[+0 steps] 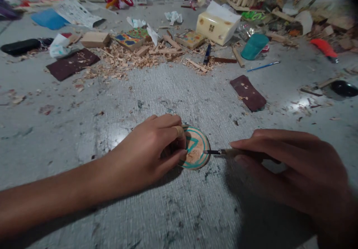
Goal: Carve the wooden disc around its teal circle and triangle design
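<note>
A round wooden disc [197, 150] lies flat on the grey surface, painted with teal rings and a teal triangle. My left hand [152, 152] rests on the disc's left side, fingers curled and pressed on it, holding it down. My right hand [293, 167] is closed on a thin paintbrush [223, 152], whose dark tip touches the disc's right edge. The brush handle is mostly hidden under my fingers.
Wood shavings [125, 60] and offcuts are heaped at the back centre. Two dark sandpaper sheets [247, 92] [72, 63] lie flat. A teal cup [254, 46], a small cream wooden house [216, 27], painted tiles [131, 38] and a red-handled tool [324, 48] stand farther back.
</note>
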### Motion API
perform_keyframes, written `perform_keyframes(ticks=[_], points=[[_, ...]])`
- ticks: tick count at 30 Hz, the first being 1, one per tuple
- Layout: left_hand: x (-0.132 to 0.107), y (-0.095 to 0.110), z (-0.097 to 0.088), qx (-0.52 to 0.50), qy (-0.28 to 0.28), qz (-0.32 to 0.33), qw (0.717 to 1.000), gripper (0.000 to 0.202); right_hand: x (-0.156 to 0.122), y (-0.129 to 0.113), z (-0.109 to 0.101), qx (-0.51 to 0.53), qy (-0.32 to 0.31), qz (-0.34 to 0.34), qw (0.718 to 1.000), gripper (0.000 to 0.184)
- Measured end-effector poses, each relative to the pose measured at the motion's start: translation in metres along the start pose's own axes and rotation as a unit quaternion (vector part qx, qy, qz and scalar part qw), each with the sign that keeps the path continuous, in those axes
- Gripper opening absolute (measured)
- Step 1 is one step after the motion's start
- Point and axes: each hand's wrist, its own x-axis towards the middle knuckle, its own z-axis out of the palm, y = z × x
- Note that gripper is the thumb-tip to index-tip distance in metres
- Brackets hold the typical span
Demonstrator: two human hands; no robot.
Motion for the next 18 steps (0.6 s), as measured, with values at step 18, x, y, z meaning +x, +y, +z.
perform_keyframes(ticks=[18], points=[[-0.002, -0.014, -0.002, -0.114, 0.088, -0.027, 0.989, 0.011, -0.002, 0.002, 0.000, 0.023, -0.021, 0.014, 0.999, 0.004]])
